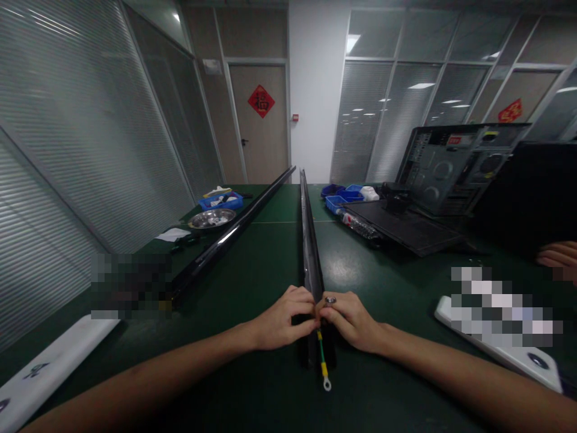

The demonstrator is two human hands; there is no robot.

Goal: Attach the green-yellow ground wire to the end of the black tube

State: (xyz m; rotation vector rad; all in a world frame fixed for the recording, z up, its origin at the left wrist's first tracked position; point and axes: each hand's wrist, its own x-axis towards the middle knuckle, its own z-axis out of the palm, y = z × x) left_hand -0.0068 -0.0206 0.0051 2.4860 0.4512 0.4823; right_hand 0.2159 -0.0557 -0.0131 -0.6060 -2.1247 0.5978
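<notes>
My left hand (291, 317) and my right hand (354, 320) meet over the near part of a long black channel-shaped rail (308, 240). Both are closed, with thumbs and fingertips pinched together at the upper end of a short green-and-yellow ground wire (321, 350). Its ring terminal (327, 383) hangs out below my fingers, towards me. My fingers hide the spot where wire and rail meet. A ring with a round face (330, 300) sits on a finger of my right hand. To the left, a second black rail (225, 237) lies slanted along the table.
Blue baskets (336, 203), a plastic bottle (358, 227) and an open computer case (444, 171) stand at right on the green table (270, 258). Another person's hand (559, 257) shows at the right edge. Left are a metal dish (211, 219) and a white panel (58, 367).
</notes>
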